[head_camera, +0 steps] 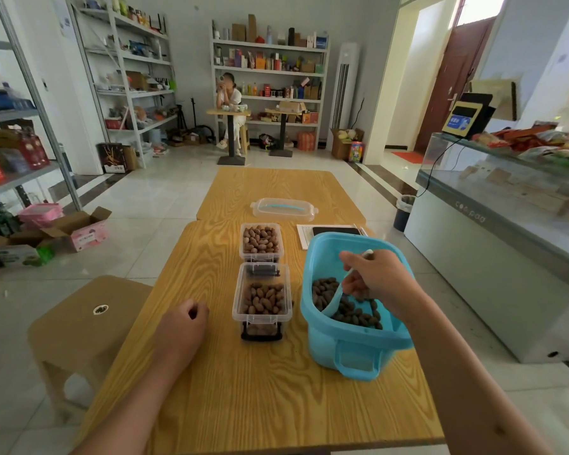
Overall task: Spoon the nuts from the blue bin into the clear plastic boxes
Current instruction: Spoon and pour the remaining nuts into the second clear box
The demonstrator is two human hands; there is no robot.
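Note:
The blue bin [352,349] stands at the right of the wooden table and holds brown nuts [355,315] in its bottom. My right hand [373,277] reaches into the bin and grips a light blue scoop [334,302], whose bowl dips into the nuts. Two clear plastic boxes sit left of the bin: the near box [262,295] is partly filled with nuts, the far box [261,241] is nearly full. My left hand [186,318] rests on the table left of the near box, fingers loosely curled, holding nothing.
A clear lid with a blue handle [284,209] lies farther back on the table. A notebook and a phone [335,231] sit behind the bin. A brown stool [89,320] stands at the left, a glass counter [506,205] at the right. A person sits at a far table.

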